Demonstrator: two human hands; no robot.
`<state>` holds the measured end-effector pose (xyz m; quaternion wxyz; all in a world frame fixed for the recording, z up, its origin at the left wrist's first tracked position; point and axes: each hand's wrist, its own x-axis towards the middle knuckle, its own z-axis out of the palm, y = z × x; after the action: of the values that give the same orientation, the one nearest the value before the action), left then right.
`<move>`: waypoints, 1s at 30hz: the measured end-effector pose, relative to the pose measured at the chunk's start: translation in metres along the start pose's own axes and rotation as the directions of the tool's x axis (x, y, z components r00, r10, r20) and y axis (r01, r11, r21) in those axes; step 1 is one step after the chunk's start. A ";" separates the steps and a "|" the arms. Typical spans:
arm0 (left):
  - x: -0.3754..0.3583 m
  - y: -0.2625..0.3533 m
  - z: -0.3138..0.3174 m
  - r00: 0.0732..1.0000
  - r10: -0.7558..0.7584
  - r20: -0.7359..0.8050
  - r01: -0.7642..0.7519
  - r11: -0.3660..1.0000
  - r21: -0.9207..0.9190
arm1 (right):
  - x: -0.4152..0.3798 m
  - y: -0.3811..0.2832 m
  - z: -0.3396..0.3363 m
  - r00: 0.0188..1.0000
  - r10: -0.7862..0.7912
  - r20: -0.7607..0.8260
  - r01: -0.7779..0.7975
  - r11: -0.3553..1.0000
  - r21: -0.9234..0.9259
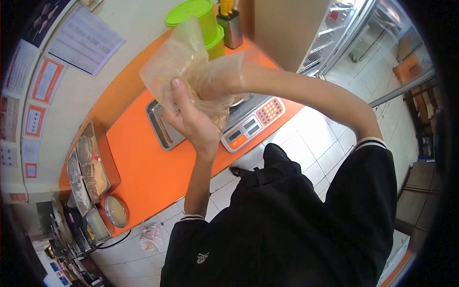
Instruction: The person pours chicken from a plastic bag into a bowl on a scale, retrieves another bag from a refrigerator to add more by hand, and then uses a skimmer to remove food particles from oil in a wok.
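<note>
A clear plastic bag (174, 62) with yellowish-brown contents hangs above the orange counter. My left hand (193, 119) grips it from the near side, thumb pressed on the plastic. Clear plastic covers my right hand (215, 81), which reaches in from the right; its fingers are hidden by the bag and its contents. Below both hands are a white scale (253, 123) with orange and blue keys and a metal tray (160, 126) holding a long thin item.
Green lidded tubs (193, 16) and a knife block (231, 28) stand at the back. Metal containers (95, 167) and a round bowl (116, 211) line the counter's left end. An open refrigerated cabinet (325, 40) is at the upper right.
</note>
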<state>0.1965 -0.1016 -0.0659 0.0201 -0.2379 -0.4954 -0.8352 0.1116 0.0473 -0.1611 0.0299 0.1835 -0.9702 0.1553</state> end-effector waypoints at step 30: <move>-0.149 -0.122 0.441 0.799 -0.208 0.565 0.308 0.947 -0.088 | -0.548 0.040 -0.267 0.783 0.604 -0.147 -0.585 0.796 0.157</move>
<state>0.4621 0.2996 -0.0530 -0.2580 -0.3980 -0.4325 -0.7668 0.6071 0.3556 0.0179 0.0621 -0.1460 -0.9617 0.2233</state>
